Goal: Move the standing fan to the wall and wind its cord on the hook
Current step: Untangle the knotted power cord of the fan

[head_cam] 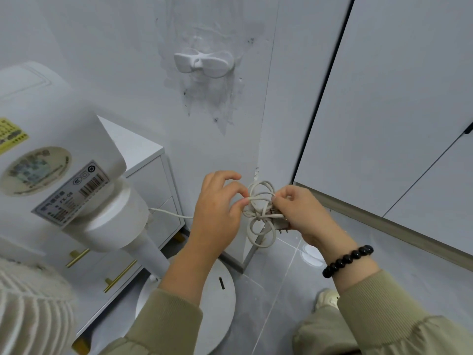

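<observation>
Cord point(259, 213): thin, limp, tangle-prone bundle; left hand point(217, 213) and right hand point(299, 213) pinch its loops. Best held mid-bundle, below hook point(203, 63).

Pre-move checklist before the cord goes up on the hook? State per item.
1. Standing fan beside the wall: ok.
2. Cord bundle gathered into loops: ok.
3. Grip: left hand pinches a strand, right hand holds the bundle: ok.
4. Hook on the wall, nothing hanging on it: ok.
5. Bundle on the hook: not ok, it is held well below the hook.
6. Slack strand from the fan long enough to reach the hook: cannot tell.
</observation>
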Action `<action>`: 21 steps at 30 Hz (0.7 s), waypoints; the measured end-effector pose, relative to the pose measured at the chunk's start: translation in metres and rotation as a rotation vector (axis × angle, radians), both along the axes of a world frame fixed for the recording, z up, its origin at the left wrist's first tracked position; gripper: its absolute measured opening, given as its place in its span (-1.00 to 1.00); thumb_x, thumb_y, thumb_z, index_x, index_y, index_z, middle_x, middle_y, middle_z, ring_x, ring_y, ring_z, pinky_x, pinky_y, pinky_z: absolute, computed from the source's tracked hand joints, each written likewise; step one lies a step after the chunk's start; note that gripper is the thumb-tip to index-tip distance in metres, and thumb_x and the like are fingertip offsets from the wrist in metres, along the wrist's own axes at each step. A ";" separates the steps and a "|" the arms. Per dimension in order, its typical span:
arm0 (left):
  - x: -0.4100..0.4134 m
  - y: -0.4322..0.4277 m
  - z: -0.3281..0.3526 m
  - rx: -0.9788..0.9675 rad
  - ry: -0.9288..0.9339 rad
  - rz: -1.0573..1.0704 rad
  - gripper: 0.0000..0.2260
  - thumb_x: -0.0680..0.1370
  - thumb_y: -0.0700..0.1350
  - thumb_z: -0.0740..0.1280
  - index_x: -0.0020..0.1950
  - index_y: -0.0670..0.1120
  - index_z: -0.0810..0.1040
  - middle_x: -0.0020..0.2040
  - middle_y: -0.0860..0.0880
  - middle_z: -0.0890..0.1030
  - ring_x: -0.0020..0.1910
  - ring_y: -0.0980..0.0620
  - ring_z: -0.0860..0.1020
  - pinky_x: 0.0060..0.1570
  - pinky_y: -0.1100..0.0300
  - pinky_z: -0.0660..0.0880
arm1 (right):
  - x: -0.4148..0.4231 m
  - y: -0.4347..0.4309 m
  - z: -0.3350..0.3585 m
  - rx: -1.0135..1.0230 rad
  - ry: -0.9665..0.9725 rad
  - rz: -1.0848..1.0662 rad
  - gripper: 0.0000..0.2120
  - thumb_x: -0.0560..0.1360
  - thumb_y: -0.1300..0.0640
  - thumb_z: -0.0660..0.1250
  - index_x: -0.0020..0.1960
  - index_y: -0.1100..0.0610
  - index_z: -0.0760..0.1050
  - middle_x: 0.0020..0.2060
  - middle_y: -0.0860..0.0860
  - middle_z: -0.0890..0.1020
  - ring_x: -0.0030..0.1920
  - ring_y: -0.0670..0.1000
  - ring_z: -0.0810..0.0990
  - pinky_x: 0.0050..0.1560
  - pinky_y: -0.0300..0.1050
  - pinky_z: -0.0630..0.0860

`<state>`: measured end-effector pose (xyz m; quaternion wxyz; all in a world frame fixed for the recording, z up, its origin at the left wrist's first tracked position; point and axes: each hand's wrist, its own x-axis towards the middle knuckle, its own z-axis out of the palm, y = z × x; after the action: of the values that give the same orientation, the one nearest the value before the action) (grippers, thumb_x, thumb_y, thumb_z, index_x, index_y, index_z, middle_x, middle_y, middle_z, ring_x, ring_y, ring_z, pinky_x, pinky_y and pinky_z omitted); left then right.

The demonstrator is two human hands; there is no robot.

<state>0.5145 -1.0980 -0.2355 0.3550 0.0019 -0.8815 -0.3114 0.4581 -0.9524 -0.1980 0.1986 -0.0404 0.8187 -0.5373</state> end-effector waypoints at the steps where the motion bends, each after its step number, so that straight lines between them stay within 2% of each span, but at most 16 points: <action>1: 0.001 -0.001 0.001 -0.021 0.011 -0.016 -0.93 0.46 -0.13 0.37 -0.19 -0.12 0.58 0.05 -0.08 0.56 0.12 0.04 0.42 0.14 0.56 0.20 | -0.001 0.000 -0.001 0.013 0.042 -0.009 -0.86 0.53 0.22 0.23 -0.20 0.16 0.44 -0.34 0.11 0.60 -0.37 0.09 0.58 -0.25 0.01 0.57; 3: 0.003 -0.001 0.002 -0.061 0.053 -0.033 -0.84 0.44 -0.04 0.35 -0.22 -0.12 0.59 0.02 -0.09 0.57 0.10 0.04 0.42 0.09 0.46 0.27 | -0.001 0.001 -0.001 0.058 0.144 -0.012 -0.86 0.52 0.23 0.26 -0.22 0.15 0.45 -0.44 0.00 0.55 -0.45 -0.01 0.52 -0.35 -0.11 0.52; 5: 0.004 0.002 0.003 -0.126 0.095 -0.027 -0.81 0.41 -0.01 0.37 -0.23 -0.13 0.60 0.02 -0.11 0.58 0.09 0.02 0.42 0.05 0.30 0.35 | 0.002 0.000 0.000 0.126 0.256 0.002 -0.87 0.49 0.22 0.29 -0.24 0.14 0.47 -0.45 -0.02 0.56 -0.49 -0.07 0.49 -0.42 -0.18 0.47; 9: 0.001 0.006 -0.001 -0.247 0.111 -0.040 -0.85 0.42 -0.10 0.36 -0.19 -0.15 0.67 0.05 -0.15 0.60 0.11 -0.03 0.42 0.00 0.02 0.50 | 0.007 -0.005 0.001 0.201 0.413 0.021 -0.89 0.44 0.20 0.33 -0.27 0.10 0.51 -0.40 -0.04 0.59 -0.40 -0.07 0.53 -0.35 -0.17 0.47; 11: -0.001 0.004 -0.003 -0.279 0.089 -0.042 -0.83 0.45 -0.11 0.32 -0.23 -0.17 0.66 0.05 -0.14 0.61 0.11 -0.04 0.42 -0.02 -0.03 0.51 | 0.009 -0.007 0.001 0.211 0.445 0.019 -0.90 0.43 0.21 0.34 -0.26 0.10 0.51 -0.39 -0.04 0.59 -0.38 -0.08 0.54 -0.35 -0.21 0.46; 14: 0.001 0.006 -0.002 -0.234 0.029 -0.011 -0.79 0.47 -0.15 0.24 -0.28 -0.19 0.59 0.08 -0.13 0.58 0.12 -0.02 0.42 -0.04 0.11 0.52 | 0.013 -0.009 0.001 0.172 0.442 0.003 -0.91 0.40 0.24 0.36 -0.27 0.11 0.52 -0.38 -0.03 0.62 -0.35 -0.08 0.57 -0.31 -0.19 0.51; 16: 0.003 0.012 0.001 -0.071 -0.005 0.009 -0.85 0.48 -0.28 0.26 -0.28 -0.20 0.52 0.11 -0.12 0.52 0.06 0.04 0.47 -0.05 0.39 0.45 | 0.012 -0.011 0.000 0.090 0.407 -0.045 -0.90 0.38 0.27 0.37 -0.30 0.14 0.53 -0.36 0.01 0.64 -0.31 -0.02 0.61 -0.22 -0.09 0.56; 18: 0.004 0.018 0.002 0.069 -0.019 0.038 -0.85 0.48 -0.38 0.28 -0.26 -0.20 0.47 0.12 -0.05 0.43 -0.01 0.23 0.46 -0.05 0.56 0.37 | 0.009 -0.012 -0.002 -0.074 0.308 -0.108 -0.87 0.36 0.30 0.38 -0.35 0.18 0.54 -0.30 0.04 0.66 -0.23 -0.02 0.65 -0.10 0.01 0.62; 21: 0.002 0.020 0.003 0.218 -0.010 0.089 -0.83 0.48 -0.43 0.24 -0.26 -0.21 0.44 0.14 0.01 0.34 0.03 0.48 0.38 -0.05 0.59 0.35 | 0.007 -0.014 -0.006 -0.249 0.147 -0.145 -0.79 0.36 0.35 0.39 -0.42 0.17 0.54 -0.04 0.03 0.65 -0.03 -0.01 0.66 0.06 0.07 0.59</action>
<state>0.5167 -1.0781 -0.2325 0.3618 0.0810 -0.8432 -0.3893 0.4648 -0.9664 -0.2040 0.0924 -0.0448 0.7589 -0.6431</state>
